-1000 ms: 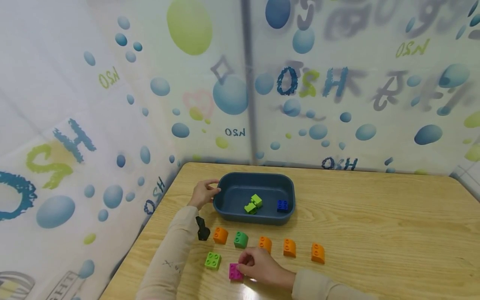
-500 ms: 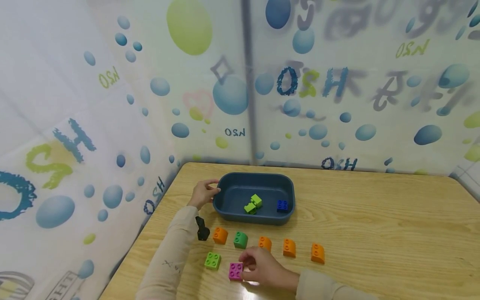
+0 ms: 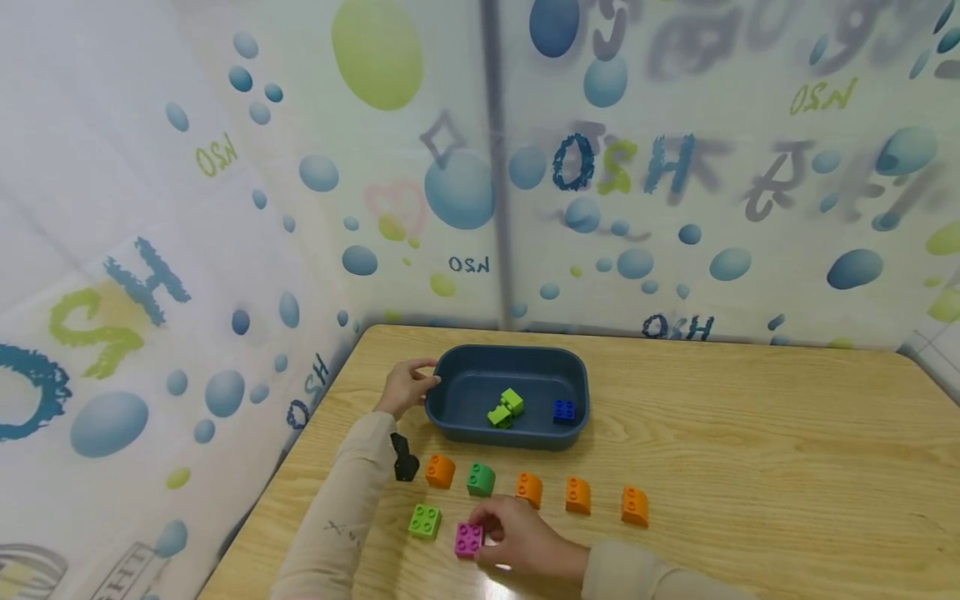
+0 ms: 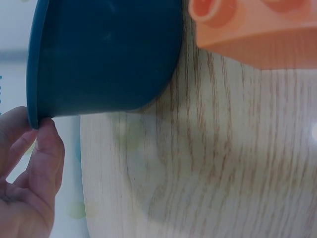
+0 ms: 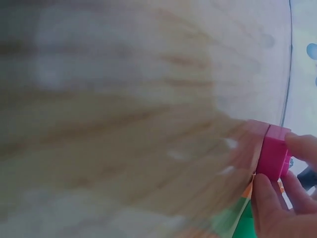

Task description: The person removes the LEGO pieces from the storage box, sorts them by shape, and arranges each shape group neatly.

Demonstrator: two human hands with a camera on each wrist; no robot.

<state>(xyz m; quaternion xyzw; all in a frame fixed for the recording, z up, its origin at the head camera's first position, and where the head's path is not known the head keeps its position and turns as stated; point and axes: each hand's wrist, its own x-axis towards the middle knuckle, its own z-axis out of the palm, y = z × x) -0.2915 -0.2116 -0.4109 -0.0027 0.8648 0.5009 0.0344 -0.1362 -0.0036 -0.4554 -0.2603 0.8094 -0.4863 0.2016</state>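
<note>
My left hand (image 3: pixel 405 388) grips the left rim of a dark blue plastic tub (image 3: pixel 495 436). In the left wrist view, thumb and finger pinch that rim from both sides. On the table, a magenta toy building block (image 3: pixel 468 540) lies with its studs up. My right hand (image 3: pixel 528 540) holds this block at its right side. The right wrist view shows the same magenta block (image 5: pixel 273 153) between thumb and fingers, low against the tabletop. A lime green block (image 3: pixel 425 522) sits just left of it. The tub contains lime green pieces (image 3: pixel 507 407) and a blue block (image 3: pixel 565 411).
Between tub and right hand runs a row of curved blocks: orange (image 3: pixel 440 472), green (image 3: pixel 481 479), and several more orange ones, such as the rightmost orange block (image 3: pixel 635 506). A black piece (image 3: pixel 406 457) lies beside the left sleeve. Patterned curtains border the wooden table (image 3: pixel 750 433).
My right hand loosened from the magenta block, then closed in on it again; the block has shifted very slightly left. My left hand stays on the tub rim.
</note>
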